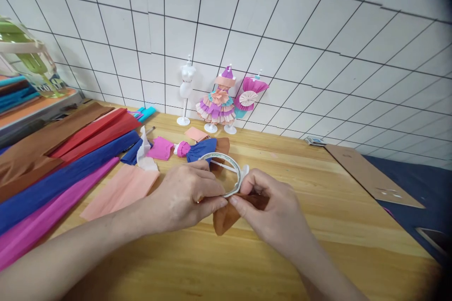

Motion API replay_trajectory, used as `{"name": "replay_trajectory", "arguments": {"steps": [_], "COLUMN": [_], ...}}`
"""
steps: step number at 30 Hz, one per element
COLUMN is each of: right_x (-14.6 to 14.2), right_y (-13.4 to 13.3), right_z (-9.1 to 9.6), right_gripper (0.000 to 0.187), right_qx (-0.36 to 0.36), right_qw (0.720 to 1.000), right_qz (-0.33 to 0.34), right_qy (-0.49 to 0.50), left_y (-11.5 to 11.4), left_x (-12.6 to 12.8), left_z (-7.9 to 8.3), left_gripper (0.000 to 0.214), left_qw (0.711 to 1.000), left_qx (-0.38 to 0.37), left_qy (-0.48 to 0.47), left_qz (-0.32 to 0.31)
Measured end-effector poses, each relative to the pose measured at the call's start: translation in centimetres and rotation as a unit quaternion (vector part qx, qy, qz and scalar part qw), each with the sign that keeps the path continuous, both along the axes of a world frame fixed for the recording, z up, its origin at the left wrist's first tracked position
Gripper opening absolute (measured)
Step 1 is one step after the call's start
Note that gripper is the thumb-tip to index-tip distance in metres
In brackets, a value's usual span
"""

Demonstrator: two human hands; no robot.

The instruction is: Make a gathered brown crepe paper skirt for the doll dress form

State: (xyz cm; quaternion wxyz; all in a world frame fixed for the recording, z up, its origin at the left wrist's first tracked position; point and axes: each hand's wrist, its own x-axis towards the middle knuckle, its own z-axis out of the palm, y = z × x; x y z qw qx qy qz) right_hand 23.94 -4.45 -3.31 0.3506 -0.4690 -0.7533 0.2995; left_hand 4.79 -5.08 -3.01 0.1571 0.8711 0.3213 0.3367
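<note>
My left hand is closed, its thumb and fingertips pinching at the near edge of a thin white tape roll with green lettering on its inside. My right hand pinches a piece of brown crepe paper against the roll's near right side. The paper hangs below the fingertips, partly hidden by the right hand. Both thumbs nearly meet where paper and roll come together. Just behind the roll lies a small dress form in a blue crepe skirt with a pink top and a brown piece at the hem.
Against the tiled wall stand a bare white dress form and two in paper dresses, one ruffled, one magenta. Brown, red, blue and magenta crepe lie left. Peach paper is by my left forearm; brown cardboard lies right.
</note>
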Motion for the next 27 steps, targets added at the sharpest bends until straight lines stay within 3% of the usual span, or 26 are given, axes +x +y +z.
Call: {"name": "replay_trajectory", "arguments": {"steps": [3, 7, 13, 19, 27], "right_x": [0.0, 0.5, 2.1, 2.3, 2.2], "right_y": [0.7, 1.0, 0.7, 0.6, -0.4], "right_z": [-0.1, 0.4, 2.1, 2.2, 2.1], "right_gripper": [0.027, 0.028, 0.002, 0.008, 0.007], "right_qx": [0.001, 0.021, -0.03, -0.028, 0.047], "right_qw": [1.0, 0.999, 0.996, 0.996, 0.992], "right_qz": [-0.005, -0.015, 0.081, 0.075, 0.059], "right_qy": [0.007, -0.023, -0.022, -0.027, -0.106], "left_y": [0.6, 1.3, 1.7, 1.7, 1.3], "left_x": [-0.3, -0.9, -1.5, -1.5, -1.1], "left_z": [-0.1, -0.3, -0.3, -0.3, -0.6], "left_gripper": [0.034, 0.03, 0.029, 0.029, 0.029], "left_qw": [0.998, 0.982, 0.964, 0.979, 0.993], "left_qx": [-0.03, -0.148, -0.232, -0.174, -0.105], "left_qy": [-0.025, -0.079, -0.112, -0.09, -0.05], "left_qz": [-0.04, -0.082, -0.06, -0.053, -0.027]}}
